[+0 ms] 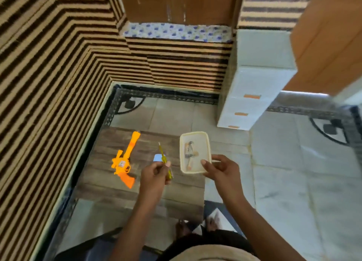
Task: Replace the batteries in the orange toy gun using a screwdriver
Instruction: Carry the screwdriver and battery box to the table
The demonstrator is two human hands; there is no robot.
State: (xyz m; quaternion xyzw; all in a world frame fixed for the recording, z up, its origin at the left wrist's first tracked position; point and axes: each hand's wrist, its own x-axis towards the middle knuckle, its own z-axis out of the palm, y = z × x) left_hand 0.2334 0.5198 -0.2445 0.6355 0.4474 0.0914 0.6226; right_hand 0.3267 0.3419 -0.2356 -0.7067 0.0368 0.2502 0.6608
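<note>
Two hands are busy, each with something in it. The left hand (pixel 154 174) pinches a yellow screwdriver (pixel 165 162) low on its handle, fingers curled round it, the metal tip pointing up and away from the person. The right hand (pixel 221 170) grips the near corner of a cream plastic tub (pixel 183 143), thumb over the rim and fingers along the side. Whether the tub rests on the surface or is lifted a little, I cannot tell. Things lie inside it, too blurred to name, though they may be the batteries. Just behind the screwdriver sits a small blue and white piece (pixel 158 158), also unclear.

The orange toy gun (pixel 125 160) lies flat on the wooden board (pixel 176 192), left of the left hand and apart from it, with its barrel pointing away; no hand touches it. A white drawer unit (pixel 254 96) stands on the tiled floor beyond the tub.

The job looks barely begun, and several things could go wrong. A one-corner hold could let the tub tip and spill its contents across the floor. The gun lies loose — pressing the driver into it with no hand steadying it would likely make it slide or the tip skid off the screw. A freed screw could roll off the board and be lost on the patterned tiles.
</note>
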